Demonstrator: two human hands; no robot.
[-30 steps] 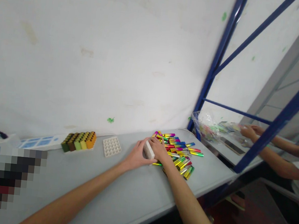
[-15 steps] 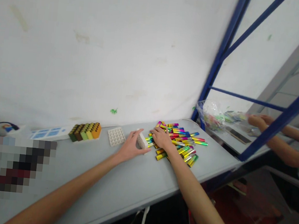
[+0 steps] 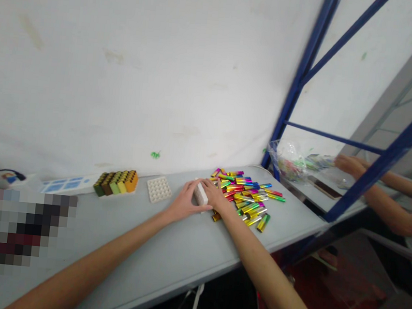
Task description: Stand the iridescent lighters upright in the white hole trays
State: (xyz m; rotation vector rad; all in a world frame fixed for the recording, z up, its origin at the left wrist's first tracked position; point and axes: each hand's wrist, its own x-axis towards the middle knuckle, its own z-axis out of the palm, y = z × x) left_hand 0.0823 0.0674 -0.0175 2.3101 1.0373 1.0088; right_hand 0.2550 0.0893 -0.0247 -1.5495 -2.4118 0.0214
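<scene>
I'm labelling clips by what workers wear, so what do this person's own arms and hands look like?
The left hand and right hand are gloveless, with no watch or band visible at either wrist. The left forearm and right forearm are slender and bare, with no sleeve or clear marking in view. Any rings are too small to tell.

Grey table [image 3: 189,250]; shiny tubes [image 3: 244,197]; tray [image 3: 159,190]

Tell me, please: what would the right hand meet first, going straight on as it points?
The right hand would likely meet the white block in the left hand first; whether they touch now is unclear.
</scene>
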